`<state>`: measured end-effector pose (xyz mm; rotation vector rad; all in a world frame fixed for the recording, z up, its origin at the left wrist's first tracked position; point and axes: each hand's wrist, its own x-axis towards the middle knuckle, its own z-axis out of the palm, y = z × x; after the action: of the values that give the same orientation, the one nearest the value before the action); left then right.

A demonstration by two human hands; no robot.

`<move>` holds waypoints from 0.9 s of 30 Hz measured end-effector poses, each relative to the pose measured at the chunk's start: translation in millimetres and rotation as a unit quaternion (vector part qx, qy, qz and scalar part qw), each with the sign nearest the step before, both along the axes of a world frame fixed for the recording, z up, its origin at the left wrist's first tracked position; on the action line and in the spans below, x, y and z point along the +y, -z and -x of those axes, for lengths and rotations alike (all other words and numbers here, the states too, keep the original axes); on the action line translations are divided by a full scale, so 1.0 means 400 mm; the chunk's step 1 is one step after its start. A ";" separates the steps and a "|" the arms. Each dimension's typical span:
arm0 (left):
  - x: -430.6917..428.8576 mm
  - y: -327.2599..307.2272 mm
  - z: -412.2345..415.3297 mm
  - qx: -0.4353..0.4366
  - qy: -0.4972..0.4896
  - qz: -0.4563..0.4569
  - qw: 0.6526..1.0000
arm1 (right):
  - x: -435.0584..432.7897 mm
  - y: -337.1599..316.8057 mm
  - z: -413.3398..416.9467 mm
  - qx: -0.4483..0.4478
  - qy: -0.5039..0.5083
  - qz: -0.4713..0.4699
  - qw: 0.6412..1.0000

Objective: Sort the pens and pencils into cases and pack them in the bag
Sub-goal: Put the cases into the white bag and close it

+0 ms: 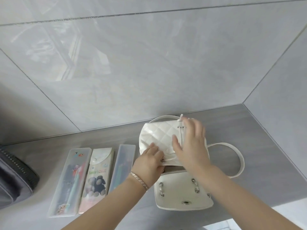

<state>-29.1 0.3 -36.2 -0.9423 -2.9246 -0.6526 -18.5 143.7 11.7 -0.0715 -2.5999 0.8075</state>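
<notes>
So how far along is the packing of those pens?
Sorting looks done: three cases lie side by side on the counter, pens showing through the clear case and the frosted case, the bear-print case snapped shut. In hand: the white quilted bag, flap thrown open; the left hand grips its mouth, the right hand lies open over it. Left: none of the cases is in the bag yet.

From my feed I see a grey counter [265,155] running along a wall of large, glossy pale-grey tiles [149,72], with thin dark grout lines crossing them. A second tiled wall [292,77] meets it at the right, forming a corner. At the far left edge, a dark grey zippered pouch [15,180] lies on the counter, partly out of frame. Past the counter's near edge, lower right, I see pale floor [292,214].
</notes>
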 end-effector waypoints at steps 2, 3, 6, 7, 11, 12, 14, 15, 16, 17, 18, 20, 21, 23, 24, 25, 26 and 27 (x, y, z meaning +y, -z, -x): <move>0.016 -0.026 0.019 -0.030 -0.045 -0.065 0.996 | -0.011 0.008 -0.072 0.024 -0.124 -0.005 0.992; 0.022 -0.049 0.030 -0.032 -0.074 -0.091 0.993 | -0.011 0.004 -0.098 -0.028 -0.176 -0.023 0.984; 0.040 -0.119 0.067 -0.048 -0.166 -0.129 0.976 | 0.015 0.012 -0.113 -0.185 -0.219 -0.117 0.951; 0.047 -0.133 0.076 -0.059 -0.178 -0.134 0.973 | 0.023 0.017 -0.100 -0.194 -0.214 -0.149 0.946; 0.082 -0.172 0.099 -0.116 -0.203 -0.149 0.961 | 0.020 -0.001 -0.020 -0.205 -0.123 -0.254 0.937; 0.086 -0.177 0.108 -0.131 -0.208 -0.157 0.957 | 0.018 -0.018 -0.003 -0.227 -0.119 -0.278 0.926; 0.086 -0.187 0.131 -0.141 -0.221 -0.162 0.951 | 0.030 -0.022 0.018 -0.252 -0.133 -0.296 0.912; 0.083 -0.192 0.145 -0.140 -0.230 -0.160 0.950 | 0.032 -0.030 0.013 -0.244 -0.136 -0.282 0.918; 0.080 -0.197 0.161 -0.141 -0.243 -0.159 0.946 | 0.029 -0.037 0.004 -0.210 -0.158 -0.292 0.920; 0.077 -0.206 0.179 -0.141 -0.255 -0.159 0.943 | 0.026 -0.047 -0.009 -0.180 -0.176 -0.297 0.921; 0.072 -0.215 0.198 -0.141 -0.264 -0.152 0.942 | 0.023 -0.060 -0.024 -0.178 -0.192 -0.316 0.912; 0.059 -0.229 0.238 -0.142 -0.275 -0.128 0.942 | 0.027 -0.074 -0.048 -0.150 -0.183 -0.343 0.909; 0.050 -0.230 0.258 -0.149 -0.281 -0.122 0.940 | 0.029 -0.084 -0.061 -0.144 -0.174 -0.354 0.908; 0.032 -0.220 0.285 -0.184 -0.306 -0.127 0.925 | 0.038 -0.097 -0.080 -0.136 -0.211 -0.370 0.894; 0.026 -0.209 0.290 -0.195 -0.322 -0.116 0.919 | 0.044 -0.099 -0.082 -0.133 -0.234 -0.377 0.886; 0.023 -0.202 0.287 -0.190 -0.327 -0.077 0.923 | 0.047 -0.101 -0.080 -0.133 -0.247 -0.387 0.878; 0.025 -0.193 0.278 -0.168 -0.314 -0.027 0.934 | 0.049 -0.094 -0.081 -0.147 -0.256 -0.397 0.869; 0.027 -0.184 0.267 -0.135 -0.288 0.007 0.948 | 0.056 -0.076 -0.079 -0.158 -0.264 -0.399 0.864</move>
<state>-135.8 11.2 37.5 0.0403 -3.1883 -0.7573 13.0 166.3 42.1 0.8388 -3.0909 -0.2297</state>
